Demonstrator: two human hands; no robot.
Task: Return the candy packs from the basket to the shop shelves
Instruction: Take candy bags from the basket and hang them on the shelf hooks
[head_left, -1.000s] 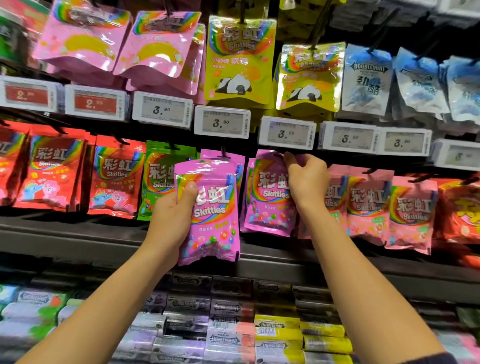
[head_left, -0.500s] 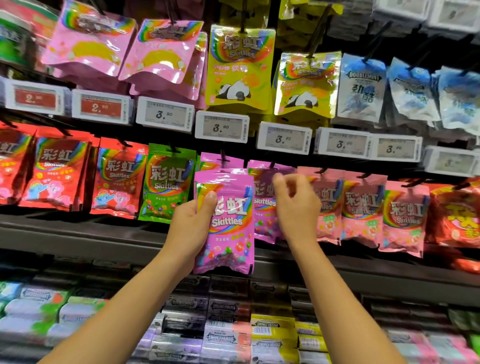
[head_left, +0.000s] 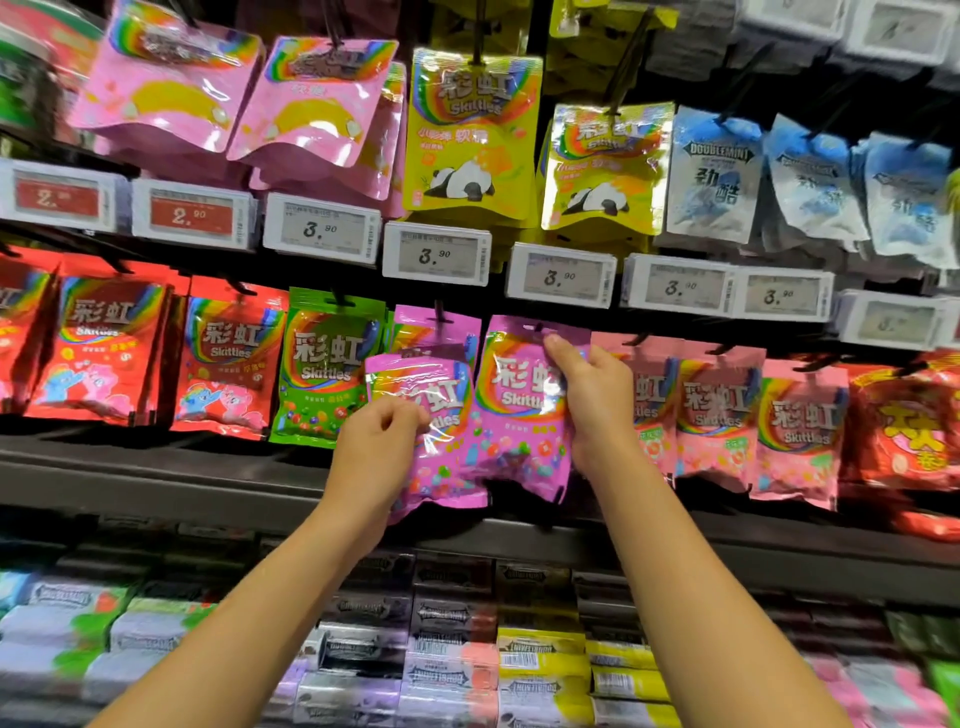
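Purple Skittles pack (head_left: 441, 415), partly hidden, gripped by left hand (head_left: 379, 441); right hand (head_left: 592, 400) pinches hanging pack (head_left: 519, 415).

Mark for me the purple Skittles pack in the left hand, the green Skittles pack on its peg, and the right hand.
purple Skittles pack (head_left: 441, 457), head view, lower front of the bag.
green Skittles pack (head_left: 324, 364), head view, printed logo on the front.
right hand (head_left: 592, 395), head view, back of the hand.

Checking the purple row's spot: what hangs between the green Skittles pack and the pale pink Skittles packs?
In the head view, purple Skittles packs: one held by the left hand, one by the right hand, another hanging behind.
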